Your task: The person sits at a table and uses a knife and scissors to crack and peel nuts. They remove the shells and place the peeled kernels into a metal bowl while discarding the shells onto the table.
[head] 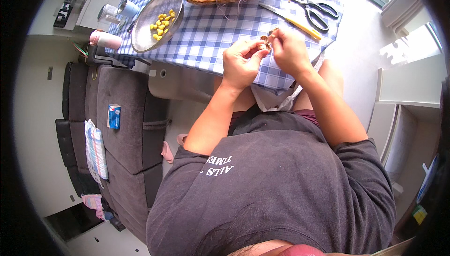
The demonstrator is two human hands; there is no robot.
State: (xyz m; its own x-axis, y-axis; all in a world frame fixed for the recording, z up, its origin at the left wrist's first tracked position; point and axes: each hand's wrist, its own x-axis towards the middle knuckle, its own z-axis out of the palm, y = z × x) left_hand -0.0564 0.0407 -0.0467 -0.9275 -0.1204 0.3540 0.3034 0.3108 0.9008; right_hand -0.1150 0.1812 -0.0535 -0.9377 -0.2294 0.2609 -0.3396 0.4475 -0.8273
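Note:
Between my fingers, over the table's near edge, is a brown chestnut-like nut (pixel 264 46) with its shell broken open. My left hand (pixel 242 61) pinches it between thumb and fingers. Close beside it, my right hand (pixel 289 50) has its fingertips closed on a piece of shell (pixel 272 31). Beyond my hands stands a woven basket (pixel 233 1) with many brown nuts. A metal mesh strainer (pixel 140 27) on the left holds yellow peeled kernels (pixel 161 25). To the right lie a knife with a yellow handle (pixel 304 28) and black-handled scissors (pixel 313 12).
A blue-and-white checked cloth (pixel 200 27) covers the table. A pink bottle (pixel 105 40) and a blue cup (pixel 128 8) stand at the left. A plastic bag (pixel 281 103) hangs over my lap. A grey sofa (pixel 123 122) lies left of me.

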